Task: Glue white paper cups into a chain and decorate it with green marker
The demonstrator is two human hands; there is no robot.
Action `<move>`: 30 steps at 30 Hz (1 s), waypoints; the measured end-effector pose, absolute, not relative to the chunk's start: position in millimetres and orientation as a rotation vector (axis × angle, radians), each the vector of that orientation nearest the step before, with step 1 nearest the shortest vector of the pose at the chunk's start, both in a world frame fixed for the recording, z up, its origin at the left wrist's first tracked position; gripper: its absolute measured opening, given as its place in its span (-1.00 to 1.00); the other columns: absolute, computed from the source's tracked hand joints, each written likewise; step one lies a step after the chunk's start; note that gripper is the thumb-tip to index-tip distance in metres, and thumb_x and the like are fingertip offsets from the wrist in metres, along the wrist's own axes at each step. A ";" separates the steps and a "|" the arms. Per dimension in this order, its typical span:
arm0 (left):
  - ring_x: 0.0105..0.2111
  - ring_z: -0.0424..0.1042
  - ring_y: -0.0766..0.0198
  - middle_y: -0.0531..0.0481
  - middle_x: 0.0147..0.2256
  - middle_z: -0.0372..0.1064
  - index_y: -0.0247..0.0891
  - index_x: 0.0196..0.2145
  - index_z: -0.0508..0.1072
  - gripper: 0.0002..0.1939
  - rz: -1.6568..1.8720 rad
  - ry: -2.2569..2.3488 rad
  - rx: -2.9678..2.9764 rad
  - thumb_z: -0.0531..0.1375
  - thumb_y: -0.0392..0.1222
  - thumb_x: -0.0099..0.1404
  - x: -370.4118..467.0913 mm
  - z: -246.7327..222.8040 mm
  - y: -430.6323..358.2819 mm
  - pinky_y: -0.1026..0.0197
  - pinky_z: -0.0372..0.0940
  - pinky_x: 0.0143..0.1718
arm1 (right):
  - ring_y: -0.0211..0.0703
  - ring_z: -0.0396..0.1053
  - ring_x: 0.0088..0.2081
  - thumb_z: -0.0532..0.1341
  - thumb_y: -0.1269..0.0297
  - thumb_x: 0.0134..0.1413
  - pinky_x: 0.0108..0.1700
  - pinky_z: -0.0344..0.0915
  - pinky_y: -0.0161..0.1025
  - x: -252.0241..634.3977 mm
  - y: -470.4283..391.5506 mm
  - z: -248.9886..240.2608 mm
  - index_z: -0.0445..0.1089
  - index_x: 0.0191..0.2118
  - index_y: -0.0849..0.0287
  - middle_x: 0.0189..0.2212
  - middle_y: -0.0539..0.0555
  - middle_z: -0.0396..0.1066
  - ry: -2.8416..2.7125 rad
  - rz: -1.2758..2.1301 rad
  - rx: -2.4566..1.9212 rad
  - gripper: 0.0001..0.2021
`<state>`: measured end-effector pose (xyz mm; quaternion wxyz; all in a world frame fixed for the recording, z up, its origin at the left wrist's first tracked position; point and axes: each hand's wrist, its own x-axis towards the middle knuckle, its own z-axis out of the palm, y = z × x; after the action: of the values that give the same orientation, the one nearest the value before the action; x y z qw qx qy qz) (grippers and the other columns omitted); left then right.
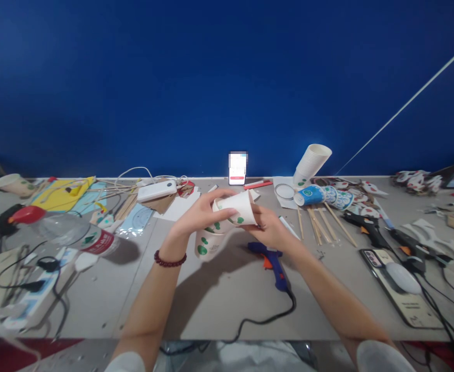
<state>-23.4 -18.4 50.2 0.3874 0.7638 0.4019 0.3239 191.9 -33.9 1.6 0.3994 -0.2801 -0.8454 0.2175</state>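
While forearms (147, 305) slant inward, left hand (200, 211), right hand (270, 228), both clamped on tilted cup (243, 207)

A craft workshop or similar hands-on workspace.
Around the blue glue gun (278, 267) on the grey surface (106, 289): black glue guns (371, 230) to its right, wooden sticks (340, 225) and stacked paper cups (312, 164) beyond it, a power strip (43, 297) well to its left.

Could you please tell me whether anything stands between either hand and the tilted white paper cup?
Nothing visible does: the left hand and the right hand both touch the paper cup.
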 end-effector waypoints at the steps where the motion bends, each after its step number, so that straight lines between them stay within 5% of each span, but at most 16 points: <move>1: -0.07 0.45 0.11 -0.11 -0.04 0.47 -0.19 0.00 0.46 -0.54 0.824 1.025 1.945 0.27 0.05 0.19 -23.5 50.6 -18.5 0.10 0.33 -0.04 | 0.02 0.51 -0.08 0.19 0.32 0.20 -0.05 0.46 -0.10 191.5 -33.9 1.5 0.51 -0.10 0.11 -0.05 0.19 0.51 -2.129 0.565 -0.709 -0.80; 12: -0.08 0.45 0.13 -0.08 -0.05 0.48 -0.19 -0.03 0.47 -0.58 0.834 1.005 1.951 0.23 0.06 0.22 -23.8 51.2 -17.6 0.13 0.33 -0.04 | 0.03 0.49 -0.05 0.20 0.36 0.18 -0.09 0.47 -0.12 189.1 -37.5 8.7 0.52 -0.15 0.11 -0.03 0.17 0.49 -2.094 0.659 -0.743 -0.83; 18: -0.11 0.45 0.14 -0.08 -0.05 0.48 -0.20 -0.07 0.48 -0.60 0.843 0.986 1.868 0.21 0.08 0.24 -24.4 49.6 -16.0 0.18 0.34 -0.12 | -0.09 0.48 -0.30 0.23 0.34 0.13 -0.32 0.45 -0.20 192.1 -39.8 14.7 0.47 -0.13 0.14 -0.14 0.15 0.53 -2.095 0.609 -0.900 -0.82; 23: -0.20 0.49 0.16 -0.09 -0.11 0.50 -0.20 -0.07 0.50 -0.58 0.862 0.998 1.664 0.20 0.11 0.23 -23.8 45.1 -16.4 0.22 0.34 -0.26 | -0.06 0.46 -0.12 0.17 0.39 0.16 -0.38 0.42 -0.26 193.8 -38.1 16.9 0.46 -0.12 0.12 -0.02 0.16 0.46 -2.029 0.537 -0.823 -0.80; 30: -0.17 0.49 0.06 -0.18 -0.08 0.51 -0.29 -0.02 0.49 -0.42 0.860 0.913 1.451 0.23 0.20 0.16 -15.9 41.2 -14.5 0.17 0.34 -0.25 | -0.11 0.46 -0.18 0.17 0.40 0.18 -0.38 0.42 -0.27 196.5 -41.6 22.9 0.45 -0.15 0.11 -0.08 0.13 0.47 -2.027 0.553 -0.800 -0.84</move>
<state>-15.9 -14.5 41.2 0.5743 0.6194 0.3896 0.3671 196.5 -41.6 22.9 0.4321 -0.3209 -0.8130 0.2220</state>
